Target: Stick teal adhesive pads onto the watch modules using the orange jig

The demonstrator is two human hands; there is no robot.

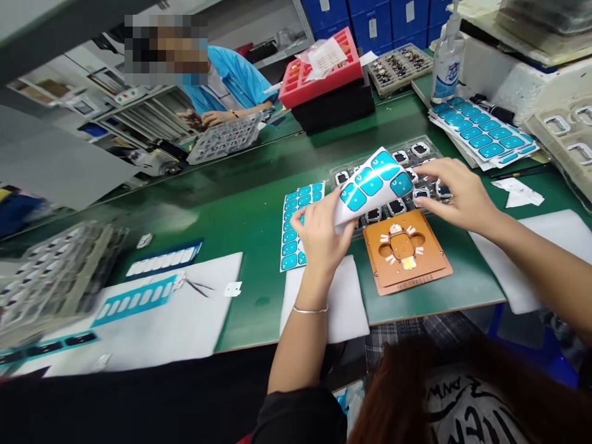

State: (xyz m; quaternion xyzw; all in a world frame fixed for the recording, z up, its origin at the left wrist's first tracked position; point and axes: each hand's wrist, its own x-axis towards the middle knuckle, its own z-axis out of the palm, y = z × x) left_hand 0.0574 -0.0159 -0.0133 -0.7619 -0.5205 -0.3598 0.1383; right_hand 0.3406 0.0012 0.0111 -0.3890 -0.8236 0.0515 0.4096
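Observation:
My left hand [320, 231] grips the lower left end of a curled white sheet with shiny blue stickers [369, 180]. Thumb and forefinger of my right hand [451, 188] are apart near the sheet's right end; whether they touch anything is unclear. Under the sheet lies a clear tray of black and white square parts [420, 148]. An orange fixture [407, 253] with a central recess sits in front of the tray. Another blue sticker sheet [290, 234] lies flat on the green table, partly behind my left hand.
White foam pads [351, 302] lie at the table's front edge. Further sticker sheets [485, 132] and a pump bottle [447, 65] are at the back right. A red tray [319, 74] rests on a black box. Across the table, a person in blue handles parts. Trays are stacked far left.

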